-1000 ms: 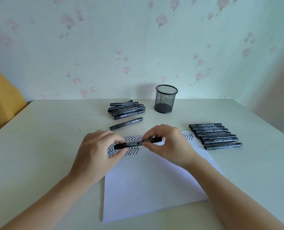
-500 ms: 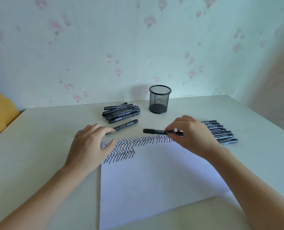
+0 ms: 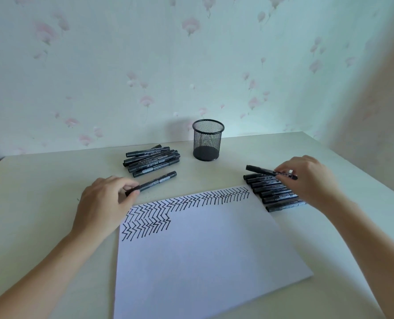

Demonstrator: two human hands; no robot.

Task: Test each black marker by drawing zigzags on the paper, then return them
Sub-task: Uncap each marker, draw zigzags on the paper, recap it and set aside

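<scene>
table (image 3: 41, 203) | paper (image 3: 203, 249) | marker pile (image 3: 152, 160) | marker row (image 3: 272, 192) | mesh cup (image 3: 208, 140)

Pale print on marker barrels (image 3: 153, 167), too small to read

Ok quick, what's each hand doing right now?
Left hand: pinching the end of a lone marker that lies on the table.
Right hand: holding a marker over the row.

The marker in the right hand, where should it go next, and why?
Probably down onto the far end of the neat row. The right hand pinches the capped marker just above it, while the left hand already pinches the single marker.
</scene>
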